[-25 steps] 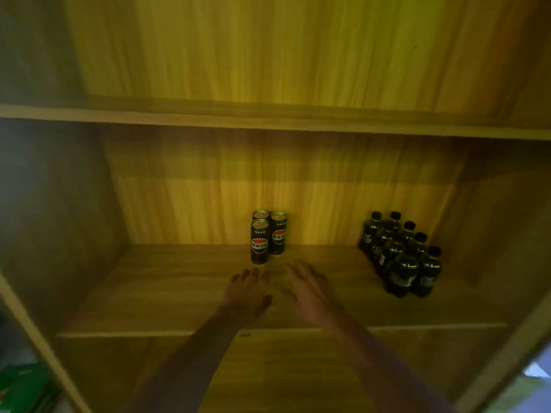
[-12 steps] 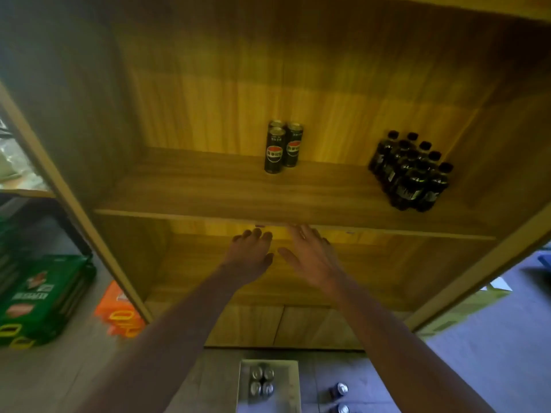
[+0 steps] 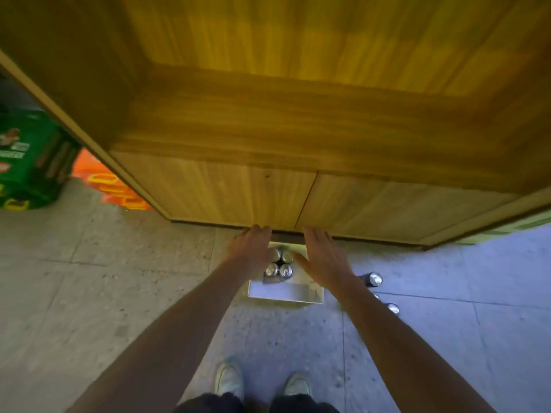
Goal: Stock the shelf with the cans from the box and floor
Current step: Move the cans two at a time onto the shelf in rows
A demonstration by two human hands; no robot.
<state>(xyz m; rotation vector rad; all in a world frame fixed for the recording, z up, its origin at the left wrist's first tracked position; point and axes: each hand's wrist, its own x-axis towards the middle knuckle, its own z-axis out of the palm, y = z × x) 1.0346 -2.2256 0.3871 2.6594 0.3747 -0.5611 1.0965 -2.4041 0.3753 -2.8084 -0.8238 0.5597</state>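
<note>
Since the cans (image 3: 278, 265) sit upright in a tight cluster of four at the far-left end of the white box (image 3: 286, 290) on the floor (image 3: 119, 278), both hands come in spread, likely to flank a pair each. Left hand (image 3: 255, 247) and right hand (image 3: 323, 257): grip apart, holding nothing. Cans: dark bodies, shiny silver tops. More cans (image 3: 374, 278) stand loose on the floor just right of the box. Shelf (image 3: 268, 126) above is bare in this view.

Single head view, facing steeply down, high above floor (image 3: 119, 293)
</note>
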